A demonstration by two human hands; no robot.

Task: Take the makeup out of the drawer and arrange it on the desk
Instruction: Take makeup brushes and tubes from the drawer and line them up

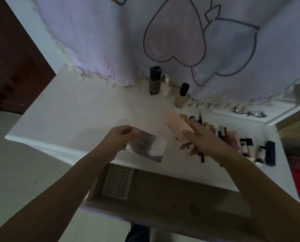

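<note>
The white tabletop (pixel 72 109) lies bare across its left half and middle. A row of lipsticks and small tubes (pixel 233 142) crowds its right side. A tall dark square bottle (pixel 154 80), a pearly jar (pixel 165 84) and a black-capped beige bottle (pixel 181 96) block the back edge, against the hanging lilac cloth (pixel 111 41).

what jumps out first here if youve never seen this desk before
The two hands over the desk's front edge: the left hand holds a shiny flat palette, the right hand a pink tube. Next, the row of lipsticks and small bottles lying along the desk's right side, and the big heart-print cloth hanging behind.
</note>
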